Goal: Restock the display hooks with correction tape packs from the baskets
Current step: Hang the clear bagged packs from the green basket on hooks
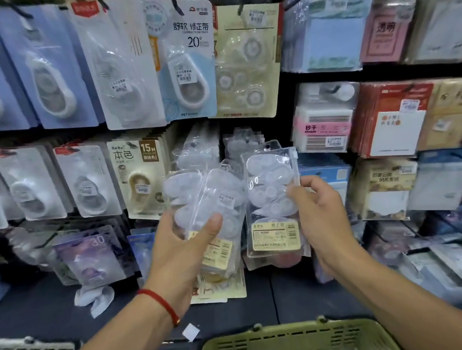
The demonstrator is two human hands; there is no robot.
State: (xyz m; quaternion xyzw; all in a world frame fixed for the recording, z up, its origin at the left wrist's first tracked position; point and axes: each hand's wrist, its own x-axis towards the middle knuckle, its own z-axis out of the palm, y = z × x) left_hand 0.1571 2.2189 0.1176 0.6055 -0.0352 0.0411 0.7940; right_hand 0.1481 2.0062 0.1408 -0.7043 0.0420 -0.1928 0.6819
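1. Left hand [184,247] clamps a slippery stack of clear correction tape packs [213,204], thumb across the front; loosen up and they could fan out and drop.
2. Right hand [316,209] pinches a single pack [273,199] by its edge, just beside the stack and above the green basket [294,343]; the hang hole could miss its hook.

Bare forearms, sleeveless; a red string bracelet [163,305] circles the left wrist.

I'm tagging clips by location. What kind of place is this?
Most likely a stationery shop aisle. Carded correction tape packs with price stickers hang in rows on black display hooks, sticky-note pads hang alongside, and a green plastic shopping basket sits below.
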